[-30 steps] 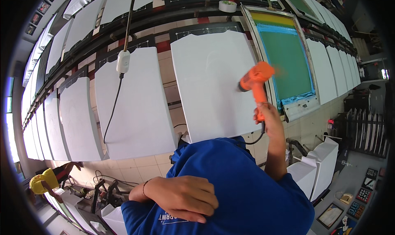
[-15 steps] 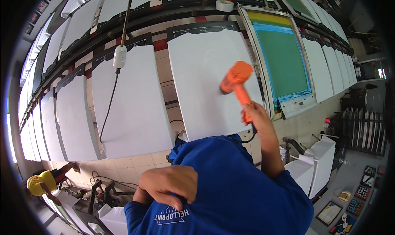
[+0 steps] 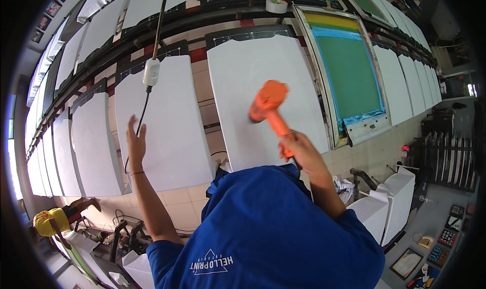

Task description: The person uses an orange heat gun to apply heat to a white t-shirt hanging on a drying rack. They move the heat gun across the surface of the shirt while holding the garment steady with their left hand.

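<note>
My right hand (image 3: 301,153) is wrapped around the handle of an orange heat gun (image 3: 271,100). The gun's dark nozzle points down and left, over the white fabric-covered board (image 3: 255,58) in front of me. My left hand (image 3: 135,146) is raised with fingers apart, above the neighbouring white board (image 3: 172,111) on the left. Beside its fingers runs a black cord (image 3: 147,100), hanging from a white plug connector (image 3: 151,72); whether hand and cord touch, I cannot tell.
A framed green printing screen (image 3: 349,76) edged with blue tape lies right of the middle board. A tape roll (image 3: 276,6) sits on the far rail. More white boards line both sides. A person in a yellow top (image 3: 53,221) is at the lower left.
My left hand has gone from in front of my chest out to the left, its fingers now spread. My right hand has carried the heat gun leftward and slightly nearer.
</note>
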Demonstrator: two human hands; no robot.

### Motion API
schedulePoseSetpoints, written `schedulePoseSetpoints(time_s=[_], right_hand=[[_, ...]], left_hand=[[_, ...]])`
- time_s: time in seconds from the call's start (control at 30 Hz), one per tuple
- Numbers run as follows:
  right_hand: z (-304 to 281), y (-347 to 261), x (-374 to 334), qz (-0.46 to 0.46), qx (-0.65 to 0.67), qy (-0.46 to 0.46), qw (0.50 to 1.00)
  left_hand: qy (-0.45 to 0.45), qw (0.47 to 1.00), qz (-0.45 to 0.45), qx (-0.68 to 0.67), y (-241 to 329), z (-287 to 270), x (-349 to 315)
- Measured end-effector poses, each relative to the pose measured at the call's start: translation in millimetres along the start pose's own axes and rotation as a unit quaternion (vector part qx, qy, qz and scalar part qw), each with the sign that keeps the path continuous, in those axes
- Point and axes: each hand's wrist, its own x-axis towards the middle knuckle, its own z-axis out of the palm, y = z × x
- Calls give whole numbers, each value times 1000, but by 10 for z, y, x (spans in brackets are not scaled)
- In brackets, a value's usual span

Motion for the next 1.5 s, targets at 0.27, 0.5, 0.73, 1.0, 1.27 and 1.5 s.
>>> schedulePoseSetpoints(time_s=[0.27, 0.5, 0.73, 1.0, 1.27, 1.5], right_hand=[[-14, 19, -20, 16, -29, -32, 999], [-951, 47, -338, -27, -33, 206, 978], [-847, -7, -392, -17, -20, 187, 982], [-45, 98, -171, 18, -36, -61, 997], [-401, 142, -244, 2, -9, -38, 999], [-1205, 78, -571, -31, -21, 171, 984]], left_hand=[[66, 988, -96, 101, -1374, -489, -633], [169, 940, -255, 148, -1640, -637, -1537], [289, 899, -318, 79, -1316, 151, -1832], [281, 831, -467, 113, -792, 863, -1789], [328, 837, -394, 193, -1096, 1097, -1810], [335, 831, -426, 124, -738, 1021, -1734]])
